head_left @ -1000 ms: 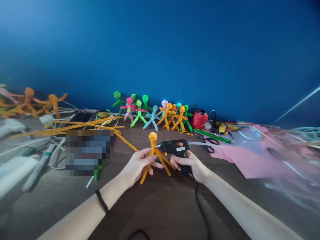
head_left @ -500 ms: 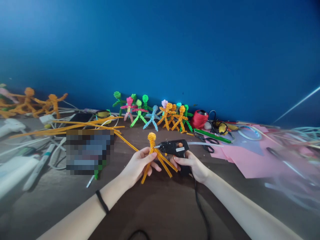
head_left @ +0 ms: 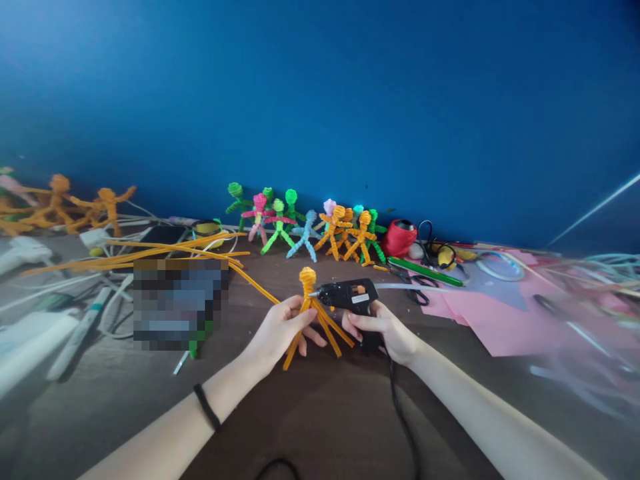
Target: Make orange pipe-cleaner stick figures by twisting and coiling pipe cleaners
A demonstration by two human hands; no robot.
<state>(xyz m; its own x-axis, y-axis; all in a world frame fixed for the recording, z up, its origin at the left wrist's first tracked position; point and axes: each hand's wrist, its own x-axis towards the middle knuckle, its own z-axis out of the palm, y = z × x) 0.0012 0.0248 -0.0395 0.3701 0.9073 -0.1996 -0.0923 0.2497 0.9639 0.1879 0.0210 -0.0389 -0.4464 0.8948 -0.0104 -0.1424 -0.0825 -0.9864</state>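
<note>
An orange pipe-cleaner figure (head_left: pixel 307 279) with a coiled head and loose straight stems below stands upright in my left hand (head_left: pixel 287 327), pinched between thumb and fingers near its neck. My right hand (head_left: pixel 383 327) is wrapped round the handle of a black glue gun (head_left: pixel 345 293). The gun's nozzle points left and meets the figure just under its head. A clear glue stick (head_left: pixel 405 287) juts from the back of the gun, and a black cord (head_left: pixel 400 413) hangs from its grip. Whether glue is coming out is too small to tell.
Several coloured pipe-cleaner figures (head_left: pixel 279 227) stand along the blue wall. Long orange pipe cleaners (head_left: pixel 200 250) lie at left above a blurred-out dark device (head_left: pixel 175 303). Scissors (head_left: pixel 420 290), a green pen (head_left: pixel 425 271), a red spool-like item (head_left: pixel 400 237) and pink sheets (head_left: pixel 493 320) are at right.
The figure and my left hand have shifted slightly to the right. My right hand and the glue gun are almost where they were, nozzle still at the figure's neck.
</note>
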